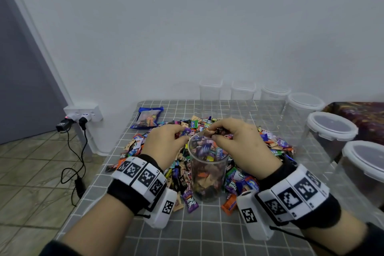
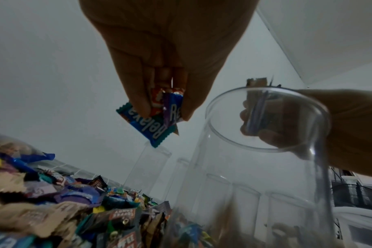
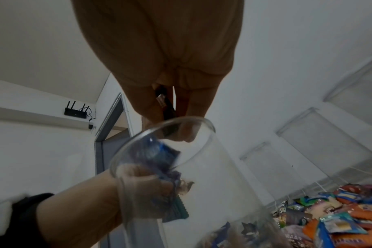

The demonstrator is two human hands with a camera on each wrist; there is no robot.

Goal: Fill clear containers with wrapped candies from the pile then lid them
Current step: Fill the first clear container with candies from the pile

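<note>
Wrist bands (image 1: 143, 174) nearest. Both hands pinch candies at jar (image 1: 208, 169) rim: left hand (image 1: 166, 143) beside, right hand (image 1: 239, 141) over mouth.

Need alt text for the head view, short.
Both hands, left hand and right hand, hold wrapped candies over an open clear container partly filled, standing in a candy pile on a grid-patterned table; lidded containers line the right.

My head camera looking down at the table (image 1: 145, 233) from close above, my two wrist cameras low, looking up along each hand, all three seeing the same clear cup (image 1: 208, 169)
</note>
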